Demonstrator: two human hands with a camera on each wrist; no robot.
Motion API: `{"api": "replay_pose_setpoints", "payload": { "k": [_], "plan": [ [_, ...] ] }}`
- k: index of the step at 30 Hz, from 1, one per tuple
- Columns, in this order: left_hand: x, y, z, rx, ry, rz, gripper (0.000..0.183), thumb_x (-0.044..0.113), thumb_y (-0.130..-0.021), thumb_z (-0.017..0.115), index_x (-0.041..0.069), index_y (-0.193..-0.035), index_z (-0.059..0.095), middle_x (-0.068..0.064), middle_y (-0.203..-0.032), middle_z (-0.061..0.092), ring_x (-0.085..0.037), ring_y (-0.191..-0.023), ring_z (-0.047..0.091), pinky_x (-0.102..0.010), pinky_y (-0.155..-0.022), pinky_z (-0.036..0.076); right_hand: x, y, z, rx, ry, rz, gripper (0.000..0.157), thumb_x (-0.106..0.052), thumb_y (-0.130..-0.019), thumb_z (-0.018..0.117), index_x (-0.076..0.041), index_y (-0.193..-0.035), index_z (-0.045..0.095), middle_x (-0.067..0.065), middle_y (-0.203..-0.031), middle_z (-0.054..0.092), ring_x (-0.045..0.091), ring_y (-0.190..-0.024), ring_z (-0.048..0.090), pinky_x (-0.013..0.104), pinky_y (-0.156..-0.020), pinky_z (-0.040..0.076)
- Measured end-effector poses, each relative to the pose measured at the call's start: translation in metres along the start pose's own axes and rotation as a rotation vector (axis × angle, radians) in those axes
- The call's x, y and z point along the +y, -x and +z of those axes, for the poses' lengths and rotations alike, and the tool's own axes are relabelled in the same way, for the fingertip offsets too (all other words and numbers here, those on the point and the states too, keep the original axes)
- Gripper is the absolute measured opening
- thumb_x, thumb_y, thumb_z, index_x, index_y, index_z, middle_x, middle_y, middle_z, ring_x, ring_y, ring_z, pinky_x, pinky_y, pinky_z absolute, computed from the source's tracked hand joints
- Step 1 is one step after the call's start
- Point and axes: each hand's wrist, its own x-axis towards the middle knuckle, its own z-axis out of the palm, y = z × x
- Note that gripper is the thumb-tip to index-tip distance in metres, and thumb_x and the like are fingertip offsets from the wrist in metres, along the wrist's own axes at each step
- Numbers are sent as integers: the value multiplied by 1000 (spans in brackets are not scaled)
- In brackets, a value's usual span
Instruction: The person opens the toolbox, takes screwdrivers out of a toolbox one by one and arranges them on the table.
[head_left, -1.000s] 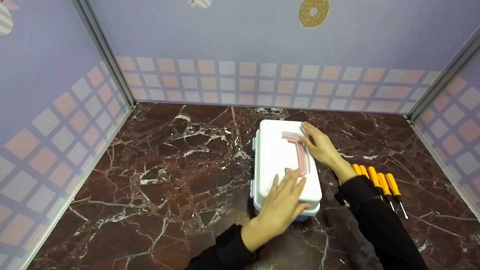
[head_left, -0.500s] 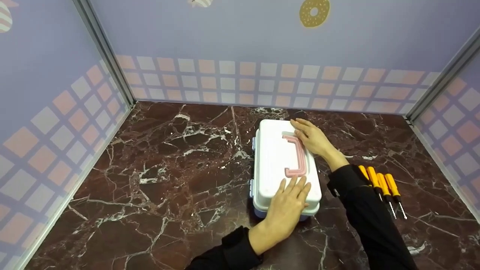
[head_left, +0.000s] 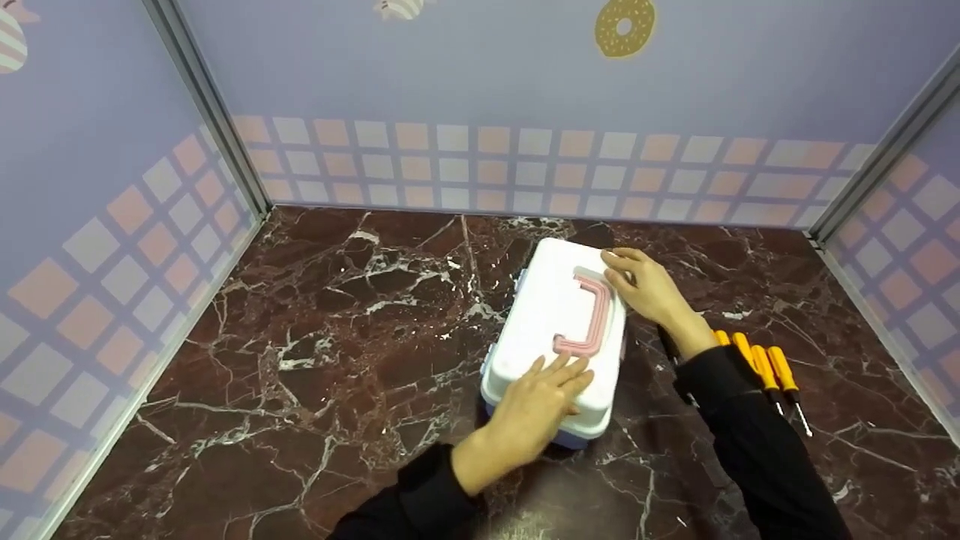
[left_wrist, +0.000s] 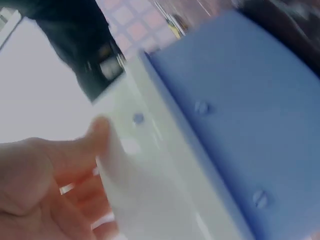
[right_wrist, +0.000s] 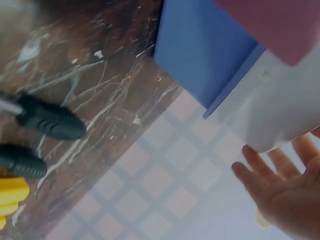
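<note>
A toolbox (head_left: 532, 322) with a white lid, blue base and pink handle (head_left: 600, 319) stands closed and slightly turned on the dark marbled table. My left hand (head_left: 529, 409) rests on the near end of the lid, fingers extended toward the handle; in the left wrist view its thumb (left_wrist: 100, 132) lies along the white lid edge above the blue end wall (left_wrist: 240, 115). At the far right corner of the lid, my right hand (head_left: 646, 289) touches with fingers gently bent. A pink latch (right_wrist: 280, 25) shows on the box's side in the right wrist view.
To the right lie several yellow-handled screwdrivers (head_left: 769, 367), partly behind the right sleeve (head_left: 750, 427). Dark-handled tools (right_wrist: 55, 120) lie beside them in the right wrist view. Patterned panels (head_left: 480, 161) enclose the table at the back and both sides.
The toolbox has turned clockwise, its near end swinging left with my left hand. My right hand first shifted left along the lid's far edge, then back right.
</note>
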Motion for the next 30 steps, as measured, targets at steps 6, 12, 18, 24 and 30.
{"api": "replay_pose_setpoints", "payload": {
  "k": [6,12,18,24,30],
  "plan": [
    [-41,11,-17,-69,168,82,46,19,-79,61,11,-123,51,-3,-132,42,-20,-124,35,-39,-102,22,-3,26,-7,80,75,12,40,-21,-88,55,0,-122,52,21,-114,50,35,-101,48,47,-87,35],
    [-85,17,-30,-58,222,64,36,12,-80,59,12,-117,57,-1,-129,46,-20,-121,40,-36,-100,27,-17,56,-11,151,173,69,42,-25,-88,54,2,-120,53,22,-107,50,37,-96,49,49,-80,39],
    [-103,18,-39,5,149,-33,33,2,-83,56,13,-113,61,-1,-125,50,-23,-118,43,-39,-94,36,-34,87,-11,197,221,78,45,-25,-86,57,6,-118,53,24,-102,49,39,-86,52,50,-74,42],
    [-100,14,-41,21,44,-98,36,-5,-82,49,6,-116,58,-10,-126,49,-31,-116,44,-43,-97,32,-51,112,-9,217,237,90,46,-25,-84,61,5,-118,53,17,-96,48,30,-79,50,45,-67,44],
    [-92,18,-36,18,-49,-123,37,15,-91,44,-2,-123,49,-16,-131,42,-32,-120,38,-43,-100,27,-60,132,-13,245,251,66,42,-22,-80,66,2,-114,59,17,-96,51,29,-78,53,44,-63,46]
  ]
}}
